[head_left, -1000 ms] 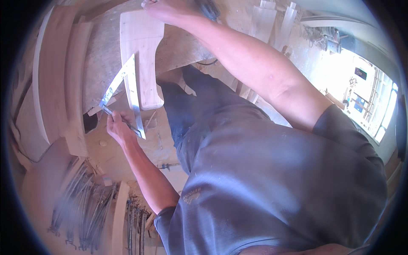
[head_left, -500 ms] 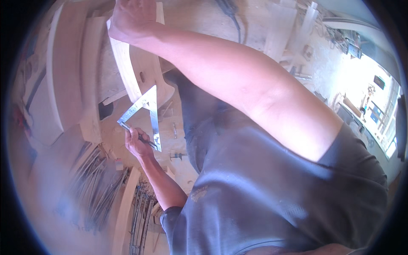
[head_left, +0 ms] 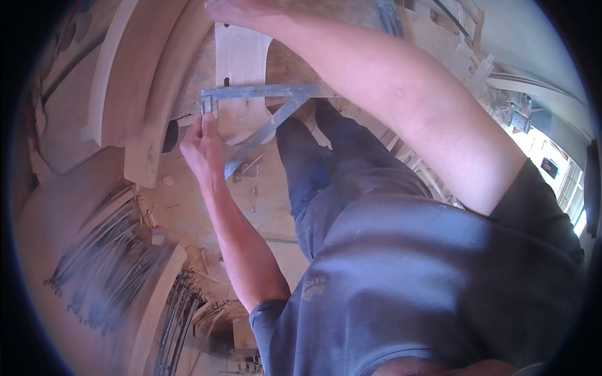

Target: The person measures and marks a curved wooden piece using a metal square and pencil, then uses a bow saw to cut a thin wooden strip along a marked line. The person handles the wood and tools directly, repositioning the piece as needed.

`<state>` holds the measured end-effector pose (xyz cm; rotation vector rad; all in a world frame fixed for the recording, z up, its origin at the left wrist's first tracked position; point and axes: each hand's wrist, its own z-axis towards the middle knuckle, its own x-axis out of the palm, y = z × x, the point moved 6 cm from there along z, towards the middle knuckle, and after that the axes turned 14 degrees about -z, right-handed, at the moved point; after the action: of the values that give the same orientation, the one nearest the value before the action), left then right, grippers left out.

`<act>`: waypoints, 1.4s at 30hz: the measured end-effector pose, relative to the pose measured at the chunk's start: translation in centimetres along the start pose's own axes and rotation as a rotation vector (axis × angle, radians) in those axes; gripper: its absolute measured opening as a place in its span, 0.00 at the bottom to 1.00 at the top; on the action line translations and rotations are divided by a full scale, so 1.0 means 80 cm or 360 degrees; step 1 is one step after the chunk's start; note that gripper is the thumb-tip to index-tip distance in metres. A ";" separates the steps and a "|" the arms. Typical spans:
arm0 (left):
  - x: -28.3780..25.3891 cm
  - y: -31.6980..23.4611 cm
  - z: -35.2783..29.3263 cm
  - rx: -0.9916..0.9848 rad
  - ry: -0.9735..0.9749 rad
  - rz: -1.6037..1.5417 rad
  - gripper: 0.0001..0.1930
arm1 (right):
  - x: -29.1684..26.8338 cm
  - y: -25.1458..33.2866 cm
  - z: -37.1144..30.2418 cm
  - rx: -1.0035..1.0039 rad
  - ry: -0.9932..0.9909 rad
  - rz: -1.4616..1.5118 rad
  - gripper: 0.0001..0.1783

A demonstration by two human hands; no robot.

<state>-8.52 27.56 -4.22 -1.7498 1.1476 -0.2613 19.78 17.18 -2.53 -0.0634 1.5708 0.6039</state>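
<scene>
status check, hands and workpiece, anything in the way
Left hand gripping metal square. Right hand at upper end of wooden board, grip unclear. Square hides part of board.

Metal rods (head_left: pixel 178 319) beside a plank (head_left: pixel 155 313)

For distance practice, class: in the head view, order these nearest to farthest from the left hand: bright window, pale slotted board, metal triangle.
1. Metal triangle: gripped in the left hand.
2. Pale slotted board: above and right of it.
3. Bright window: far right.
</scene>
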 end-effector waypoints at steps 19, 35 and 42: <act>-0.027 -0.010 0.011 0.0302 -0.0089 0.0144 0.17 | -0.131 -0.084 -0.196 0.0299 -0.0007 0.1085 0.06; -0.016 -0.031 -0.013 0.0117 0.0000 0.0076 0.17 | -0.106 -0.089 -0.268 0.0585 0.0560 0.1363 0.11; 0.016 -0.030 0.052 0.0106 0.0227 -0.0102 0.19 | -0.042 -0.130 -0.249 0.1067 0.0690 0.1737 0.12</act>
<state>-3.87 29.23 -4.73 -1.7330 1.1720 -0.4646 6.06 -0.94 -3.40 1.3113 2.1020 0.8794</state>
